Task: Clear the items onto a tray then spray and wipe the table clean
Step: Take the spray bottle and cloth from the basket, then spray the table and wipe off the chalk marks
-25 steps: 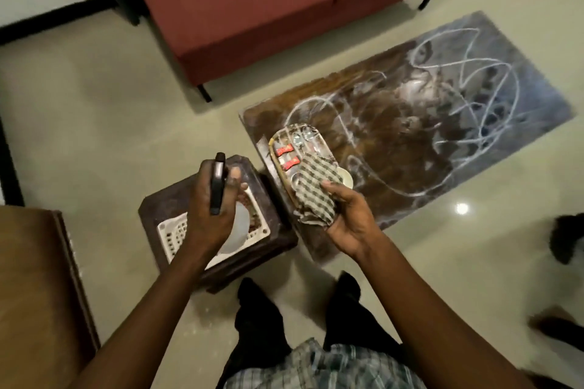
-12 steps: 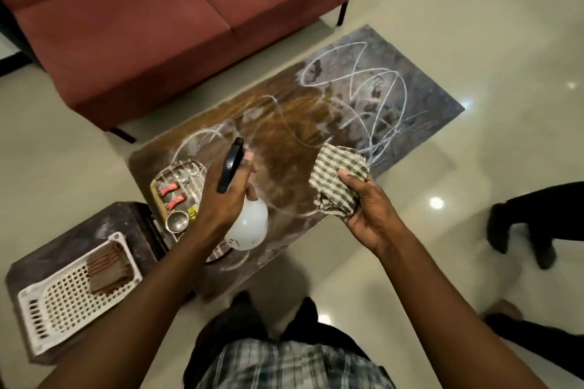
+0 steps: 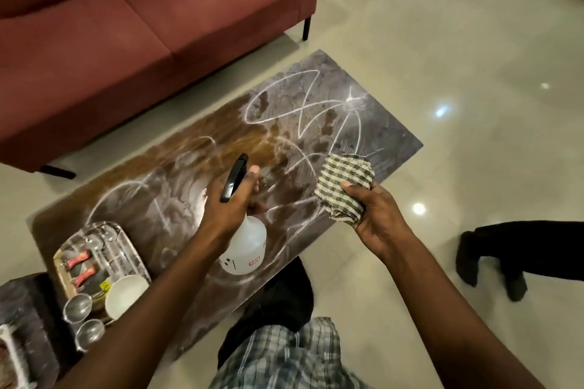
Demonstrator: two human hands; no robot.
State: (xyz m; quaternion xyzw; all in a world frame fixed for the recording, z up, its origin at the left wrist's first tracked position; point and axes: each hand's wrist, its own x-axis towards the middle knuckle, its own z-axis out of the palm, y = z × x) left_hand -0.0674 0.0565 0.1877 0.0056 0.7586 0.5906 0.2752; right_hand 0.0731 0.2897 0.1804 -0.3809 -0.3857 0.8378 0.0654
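**Bottle in your left hand, cloth in your right**

Your left hand [image 3: 230, 202] is wrapped around the neck of the spray bottle [image 3: 246, 246]. Its black trigger head sticks up past your knuckles, and its white body hangs below your palm, above the near edge of the tabletop [image 3: 177, 174]. Your right hand [image 3: 373, 218] grips a bunched green-and-white checked cloth [image 3: 344, 183], thumb on top, over the near right corner. Your two hands are apart, with a strip of tabletop showing between them.

The tabletop is dark, with a brown smear along its far edge and white scribbled lines [image 3: 303, 110] looping across most of it.

At the left end sits a metal tray [image 3: 60, 257]. It holds two red-handled items [image 3: 80, 265] and a white bowl [image 3: 126, 294]. Two small steel cups [image 3: 79, 308] sit at the tray's near end, but you cannot tell whether they rest inside it.

A red sofa [image 3: 126, 25] stands beyond the far edge. Another person's dark-trousered legs [image 3: 521, 249] are on the floor to your right.
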